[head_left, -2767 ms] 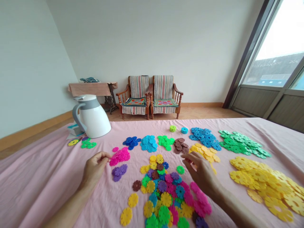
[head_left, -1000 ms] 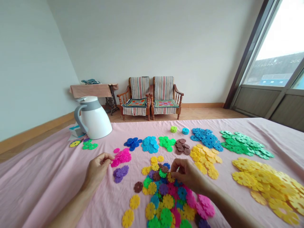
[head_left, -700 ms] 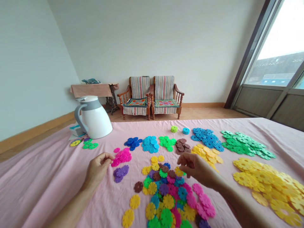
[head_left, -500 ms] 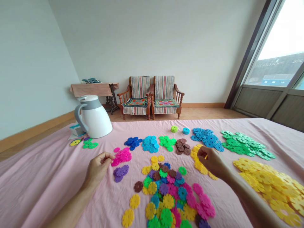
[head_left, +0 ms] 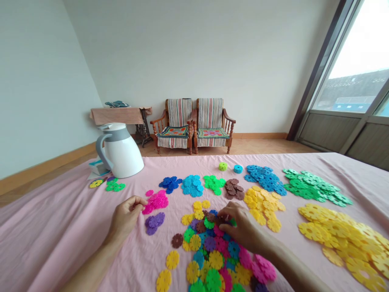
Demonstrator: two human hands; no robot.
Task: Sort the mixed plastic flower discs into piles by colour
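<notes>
A mixed heap of small flower-shaped plastic discs lies on the pink cloth in front of me. My right hand rests on the heap's far edge, its fingertips pinched on a brown disc, with a green disc beside them. My left hand lies on the cloth to the left, fingers curled with thumb against forefinger, just touching the magenta pile. What that hand holds, if anything, is hidden. A small purple pile sits close by its knuckles.
Sorted piles run across the cloth: dark blue, cyan, light green, brown, yellow, blue, green, large yellow discs. A white jug stands far left. Two chairs stand by the wall.
My right hand carried a yellow disc from the mixed heap to the yellow pile, then came back to the heap's far edge. My left hand stayed by the magenta pile.
</notes>
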